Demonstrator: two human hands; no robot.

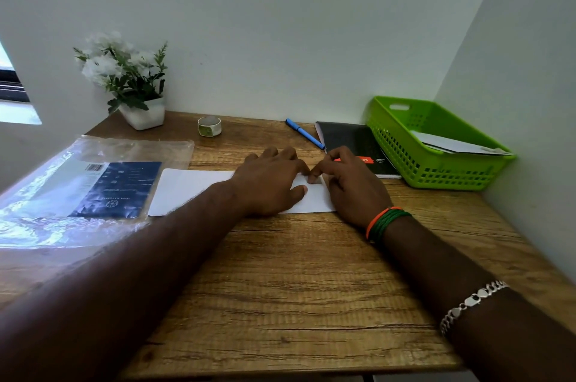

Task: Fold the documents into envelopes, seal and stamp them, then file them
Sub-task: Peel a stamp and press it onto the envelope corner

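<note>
The envelope (187,191) lies flat on the desk (296,288) w/ its long side running left-right, prob. so both hands can work its right end at once. Left hand (271,185) rests flat on it, fingers straight & spread, thumb alongside; it pins the paper rather than gripping, likely to stop it sliding. Right hand (349,185) sits just beside the left one, touching at the fingertips, w/ fingers curled down onto the envelope's top right corner. Looks like it's pressing or pinching something small there, maybe a stamp or the flap edge, but can't tell which; the spot is hidden under the fingers. Green basket (436,169) is to the right of the right hand, already holding a white envelope, so prob. the filing spot. Pen (304,133) & black notebook (352,144) lie just beyond the fingertips; tape roll (209,126) further beyond the left hand; plastic packet (87,191) off to the left.
</note>
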